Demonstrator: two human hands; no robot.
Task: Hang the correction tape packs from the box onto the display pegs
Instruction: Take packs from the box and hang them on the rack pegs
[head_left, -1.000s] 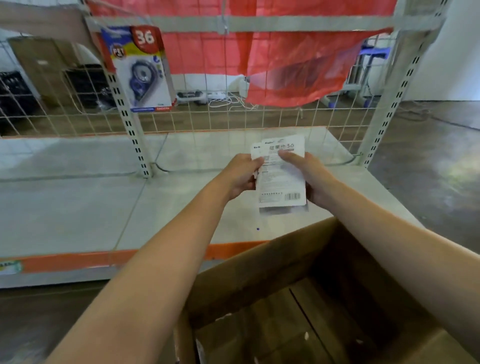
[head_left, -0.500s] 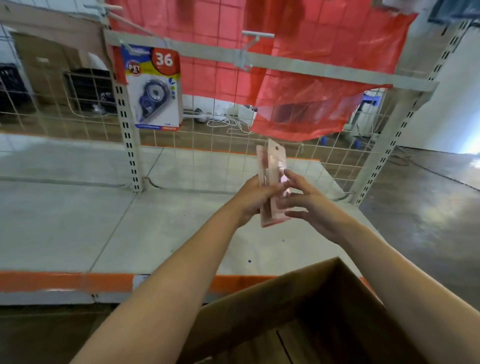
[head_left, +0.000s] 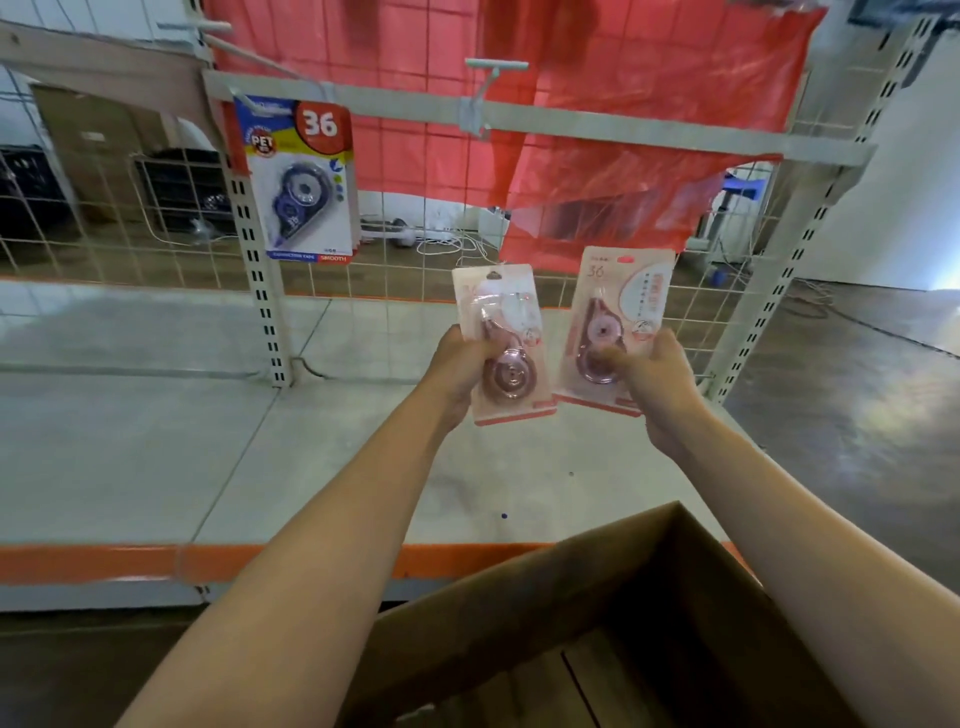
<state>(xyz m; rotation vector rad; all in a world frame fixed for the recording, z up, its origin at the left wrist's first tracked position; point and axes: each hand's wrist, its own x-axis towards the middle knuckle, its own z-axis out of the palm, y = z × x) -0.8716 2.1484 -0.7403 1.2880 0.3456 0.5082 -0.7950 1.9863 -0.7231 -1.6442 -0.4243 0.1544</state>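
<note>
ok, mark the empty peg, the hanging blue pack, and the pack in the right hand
empty peg (head_left: 496, 65): head view, on its front crossbar.
hanging blue pack (head_left: 301, 182): head view, on the card's middle.
right hand's pink pack (head_left: 618, 312): head view, on the card's upper middle.

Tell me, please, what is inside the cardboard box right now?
The visible part of the cardboard box shows only bare floor flaps. No correction tape packs show there; the person's arms and the frame edge hide the rest.

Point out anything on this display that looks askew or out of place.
The red plastic sheet behind the wire grid hangs crumpled and sagging. The blue pack hangs slightly tilted. The pink packs in the left hand and right hand look undamaged.
</note>
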